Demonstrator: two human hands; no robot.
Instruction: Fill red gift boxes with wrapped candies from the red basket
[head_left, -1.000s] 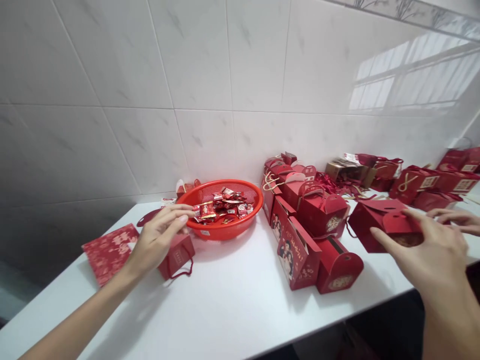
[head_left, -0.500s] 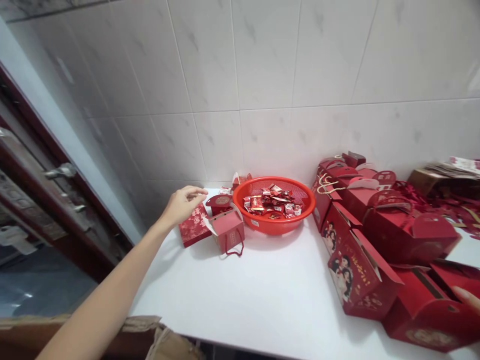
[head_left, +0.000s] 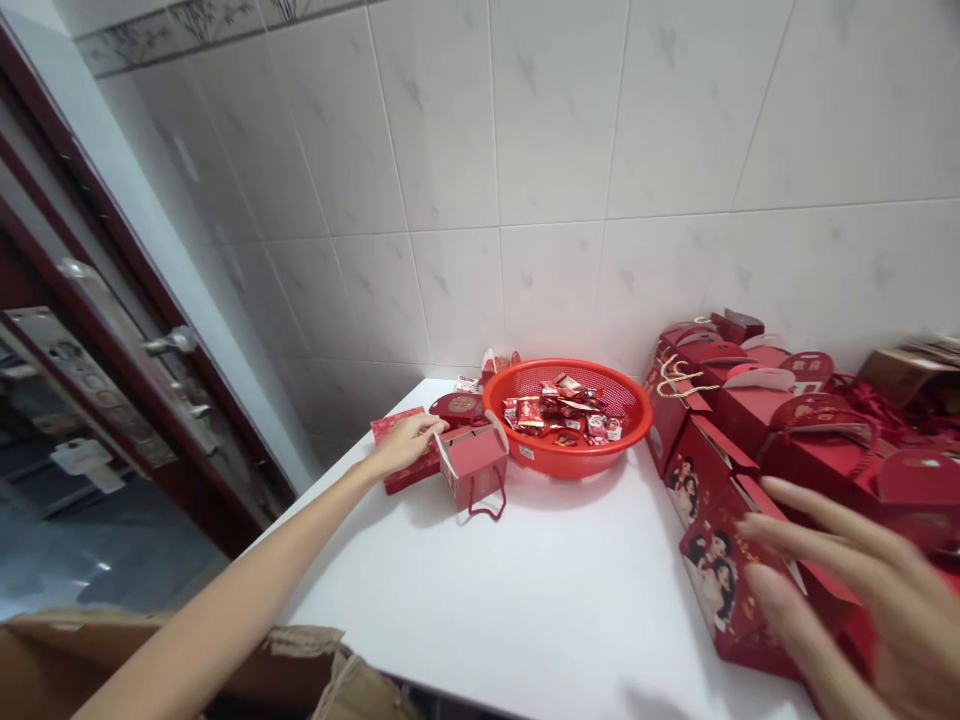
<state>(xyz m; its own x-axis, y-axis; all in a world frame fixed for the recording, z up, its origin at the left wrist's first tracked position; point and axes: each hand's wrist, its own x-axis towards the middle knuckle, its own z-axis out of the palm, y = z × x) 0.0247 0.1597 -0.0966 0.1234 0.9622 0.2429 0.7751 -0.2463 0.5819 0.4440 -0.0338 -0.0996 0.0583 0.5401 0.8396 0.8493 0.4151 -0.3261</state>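
Observation:
My left hand (head_left: 409,444) reaches across the white table (head_left: 555,590), its fingers closed at the left edge of a small red gift box (head_left: 478,468) with a dark red cord handle. Beneath that hand lies a flat red patterned box (head_left: 397,425). Just behind is a darker red box (head_left: 456,406). At the lower right my right hand (head_left: 847,590) is raised with fingers spread, slightly blurred, holding nothing. It hangs in front of a red gift box (head_left: 727,575) printed with a couple, partly covering it.
An orange-red plastic basket (head_left: 577,465) of wrapped sweets (head_left: 566,410) stands near the tiled wall. Several red gift boxes (head_left: 814,430) crowd the right side. A cardboard carton (head_left: 300,650) sits below the table's front edge. A door (head_left: 172,400) is at the left.
My left hand has come down and right from above the flat box to the small gift box's edge. My right hand has moved in from the right edge, off the boxes. The view has shifted slightly left.

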